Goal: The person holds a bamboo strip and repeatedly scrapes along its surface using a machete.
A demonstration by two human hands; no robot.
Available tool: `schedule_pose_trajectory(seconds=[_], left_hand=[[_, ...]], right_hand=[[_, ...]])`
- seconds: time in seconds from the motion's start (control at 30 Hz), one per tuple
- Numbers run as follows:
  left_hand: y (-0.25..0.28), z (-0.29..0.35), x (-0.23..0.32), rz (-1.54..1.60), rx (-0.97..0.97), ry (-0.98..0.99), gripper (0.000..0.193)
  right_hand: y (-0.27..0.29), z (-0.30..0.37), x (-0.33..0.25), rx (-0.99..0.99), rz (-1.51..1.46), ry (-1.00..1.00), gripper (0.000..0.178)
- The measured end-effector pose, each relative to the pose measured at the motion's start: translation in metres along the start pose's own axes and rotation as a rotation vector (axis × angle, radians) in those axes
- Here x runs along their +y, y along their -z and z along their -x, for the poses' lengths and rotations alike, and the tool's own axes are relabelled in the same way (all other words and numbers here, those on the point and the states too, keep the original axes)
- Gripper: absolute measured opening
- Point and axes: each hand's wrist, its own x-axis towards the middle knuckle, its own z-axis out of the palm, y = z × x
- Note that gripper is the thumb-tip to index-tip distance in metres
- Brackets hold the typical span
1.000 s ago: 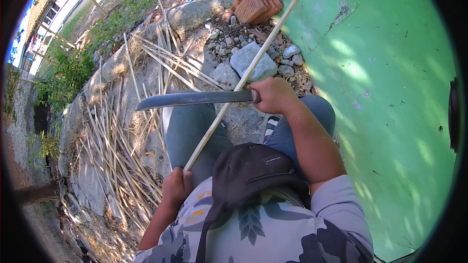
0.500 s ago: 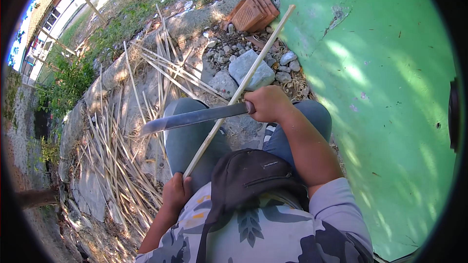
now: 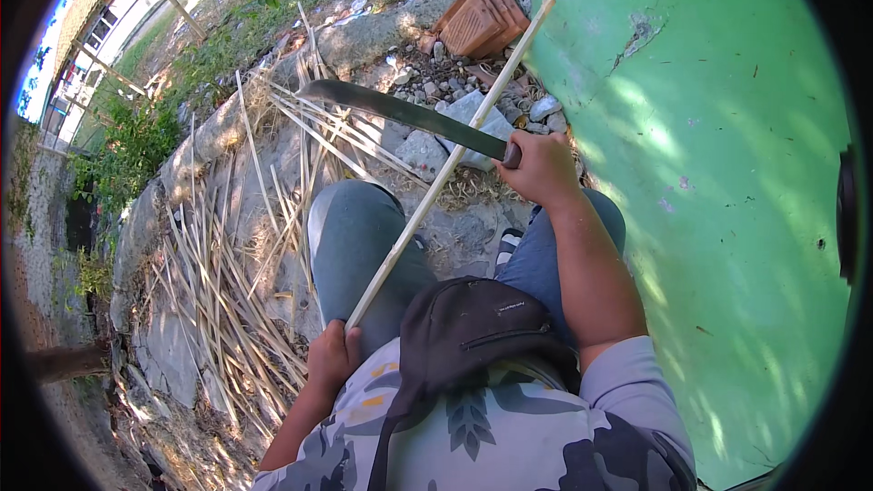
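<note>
My left hand (image 3: pixel 331 355) is closed round the near end of a long pale wooden strip (image 3: pixel 414 225), close to my left thigh. From there the strip slants away to the upper right, past my knees. In my right hand (image 3: pixel 542 166) is the dark handle of a machete (image 3: pixel 400 113), my fingers wrapped about it. Its long blade points left and crosses over the strip beyond the middle. Whether the blade's edge touches the strip I cannot tell.
Many thin pale strips (image 3: pixel 223 300) lie heaped on the ground at left. Ahead are a grey rock (image 3: pixel 480 127), gravel and stacked orange roof tiles (image 3: pixel 482 25). A green wall or floor surface (image 3: pixel 718 218) fills the right side. A black pouch (image 3: pixel 486 323) hangs at my waist.
My right hand has moved forward and slightly right along the strip, taking the machete with it. The blade now tilts up toward the far left. My left hand stays almost where it was.
</note>
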Motion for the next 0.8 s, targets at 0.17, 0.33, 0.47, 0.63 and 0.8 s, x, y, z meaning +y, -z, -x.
schedule_pose_trajectory(seconds=[0.17, 0.33, 0.47, 0.63, 0.8], left_hand=[[0.001, -0.001, -0.001, -0.016, 0.006, 0.001, 0.031], [-0.001, -0.004, -0.001, -0.032, 0.032, -0.004, 0.031], [-0.002, -0.003, -0.006, 0.004, 0.014, -0.021, 0.032], [-0.002, 0.001, -0.005, 0.056, 0.017, -0.071, 0.033], [-0.003, -0.004, -0.004, -0.008, 0.016, -0.017, 0.035]], right_hand=[[0.019, -0.002, -0.016, 0.117, 0.274, -0.067, 0.028], [0.031, 0.009, -0.008, -0.058, 0.133, -0.002, 0.028], [0.056, 0.023, -0.037, -0.238, 0.130, 0.130, 0.023], [0.053, 0.014, 0.001, -0.297, 0.255, 0.114, 0.019], [0.049, 0.004, -0.001, -0.273, 0.308, 0.037, 0.016]])
